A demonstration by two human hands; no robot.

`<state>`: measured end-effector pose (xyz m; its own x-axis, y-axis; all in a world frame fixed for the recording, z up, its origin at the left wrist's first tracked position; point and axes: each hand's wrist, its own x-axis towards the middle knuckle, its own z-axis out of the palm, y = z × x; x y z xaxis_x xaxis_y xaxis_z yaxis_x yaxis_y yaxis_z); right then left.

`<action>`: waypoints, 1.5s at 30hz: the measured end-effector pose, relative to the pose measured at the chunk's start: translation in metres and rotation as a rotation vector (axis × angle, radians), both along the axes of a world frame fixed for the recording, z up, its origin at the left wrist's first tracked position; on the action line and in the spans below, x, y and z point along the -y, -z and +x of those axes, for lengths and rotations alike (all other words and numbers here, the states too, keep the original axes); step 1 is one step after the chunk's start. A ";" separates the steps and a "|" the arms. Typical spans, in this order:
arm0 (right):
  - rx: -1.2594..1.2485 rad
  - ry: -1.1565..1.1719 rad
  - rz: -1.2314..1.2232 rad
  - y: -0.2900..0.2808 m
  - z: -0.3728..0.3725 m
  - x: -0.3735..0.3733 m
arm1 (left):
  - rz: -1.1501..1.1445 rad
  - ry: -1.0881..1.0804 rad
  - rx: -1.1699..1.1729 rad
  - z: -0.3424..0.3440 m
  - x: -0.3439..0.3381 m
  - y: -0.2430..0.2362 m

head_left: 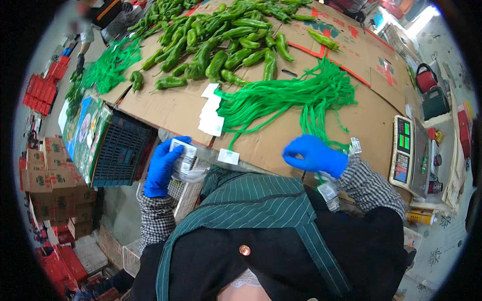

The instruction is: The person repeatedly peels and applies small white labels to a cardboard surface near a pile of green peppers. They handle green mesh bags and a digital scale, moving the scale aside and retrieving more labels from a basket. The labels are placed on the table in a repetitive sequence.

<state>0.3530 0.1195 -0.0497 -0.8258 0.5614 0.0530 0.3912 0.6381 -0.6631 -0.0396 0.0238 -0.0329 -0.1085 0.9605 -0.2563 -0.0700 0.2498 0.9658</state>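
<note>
My left hand [163,168], in a blue glove, is closed around a strip of white printed labels [186,159] at the table's front edge. A curl of its white backing hangs below the fingers. My right hand [316,154], also gloved, is held with its fingertips curled together; whether anything is between them is hidden. Beside and beyond it lies a bundle of green mesh net bags [281,98], with white tags [211,113] fanned at its left end. One white tag [228,156] lies between my hands. More printed labels [329,191] hang below my right wrist.
A heap of green peppers [216,45] covers the far side of the cardboard-topped table [165,110]. A digital scale [403,150] stands at right. A blue crate [120,150] is at left, near another green net pile [113,65]. Another person's gloved hand [80,62] is far left.
</note>
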 end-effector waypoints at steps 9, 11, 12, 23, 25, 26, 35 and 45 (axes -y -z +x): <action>-0.180 0.055 0.164 0.058 -0.117 -0.036 | -0.062 0.091 -0.009 0.068 0.048 -0.004; -0.188 0.096 0.155 0.056 -0.117 -0.040 | -0.073 0.024 0.012 0.077 0.057 0.004; -0.139 0.023 0.086 0.050 -0.113 -0.039 | -0.104 -0.005 0.024 0.079 0.058 0.005; 0.381 -0.214 -0.138 0.024 0.036 -0.034 | -0.123 0.011 -0.071 0.074 0.028 0.020; 0.477 -0.267 -0.061 0.016 0.055 -0.031 | -0.082 0.026 -0.108 0.073 0.020 0.022; 0.469 -0.265 -0.042 0.015 0.061 -0.028 | -0.069 0.021 -0.125 0.073 0.018 0.023; 0.506 -0.242 -0.164 -0.011 0.045 -0.008 | -0.053 0.025 -0.138 0.069 0.011 0.011; -0.063 0.291 0.026 0.042 -0.141 -0.049 | -0.031 0.055 -0.014 0.094 0.026 0.001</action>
